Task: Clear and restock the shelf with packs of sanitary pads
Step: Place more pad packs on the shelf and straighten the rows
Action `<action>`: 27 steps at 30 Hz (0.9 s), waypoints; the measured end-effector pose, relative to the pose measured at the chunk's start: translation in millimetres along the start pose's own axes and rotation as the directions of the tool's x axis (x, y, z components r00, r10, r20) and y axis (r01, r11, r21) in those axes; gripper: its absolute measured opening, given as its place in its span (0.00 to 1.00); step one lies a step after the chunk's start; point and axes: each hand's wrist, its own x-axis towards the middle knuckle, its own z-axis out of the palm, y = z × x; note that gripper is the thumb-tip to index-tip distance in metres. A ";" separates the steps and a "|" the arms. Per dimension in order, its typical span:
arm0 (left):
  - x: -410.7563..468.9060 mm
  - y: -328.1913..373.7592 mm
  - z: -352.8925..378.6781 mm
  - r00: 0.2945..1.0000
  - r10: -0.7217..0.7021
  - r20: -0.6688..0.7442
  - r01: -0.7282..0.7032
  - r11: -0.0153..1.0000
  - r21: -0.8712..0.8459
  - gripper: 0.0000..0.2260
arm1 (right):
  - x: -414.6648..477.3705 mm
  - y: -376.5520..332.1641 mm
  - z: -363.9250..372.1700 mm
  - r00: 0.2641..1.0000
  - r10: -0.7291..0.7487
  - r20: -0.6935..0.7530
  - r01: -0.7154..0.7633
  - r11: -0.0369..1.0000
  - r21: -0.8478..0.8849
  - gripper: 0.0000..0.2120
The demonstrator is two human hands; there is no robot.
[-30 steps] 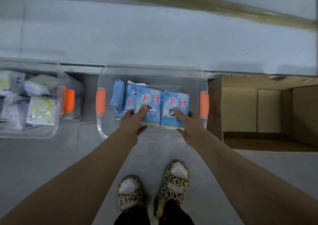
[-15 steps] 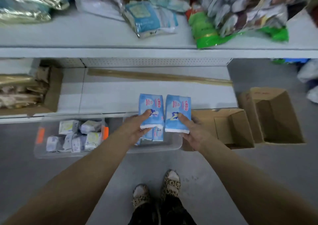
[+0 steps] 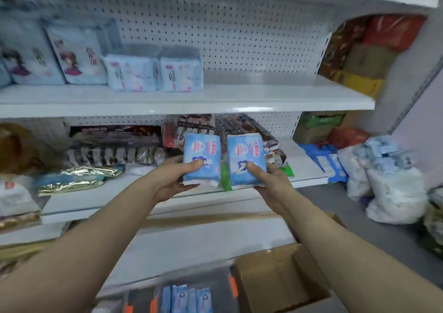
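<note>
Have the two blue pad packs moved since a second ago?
Yes, the blue pad packs rose out of the clear bin, now held before the middle shelf.

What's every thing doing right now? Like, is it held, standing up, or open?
left blue pack, upright, held in the air.
right blue pack, upright, held in the air, apart from the other.
left hand, grips the left blue pack.
right hand, grips the right blue pack.
shelf packs, standing on the upper shelf.
cardboard box, open.
clear bin, open, blue packs inside.
</note>
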 end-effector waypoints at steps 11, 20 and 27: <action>19.8 127.7 53.3 0.975 0.214 -0.061 -0.197 0.957 0.212 0.29 | 61.3 -156.7 -24.4 0.962 -0.242 0.123 0.252 0.965 -0.071 0.36; 88.1 178.2 118.5 0.910 0.315 -0.269 -0.251 0.936 0.247 0.29 | 173.5 -250.2 -74.2 0.918 -0.261 0.298 0.299 0.950 -0.087 0.23; 118.1 188.7 158.5 0.898 0.252 -0.361 -0.202 0.964 0.170 0.16 | 229.9 -272.9 -86.1 0.902 -0.218 0.372 0.259 0.964 -0.064 0.17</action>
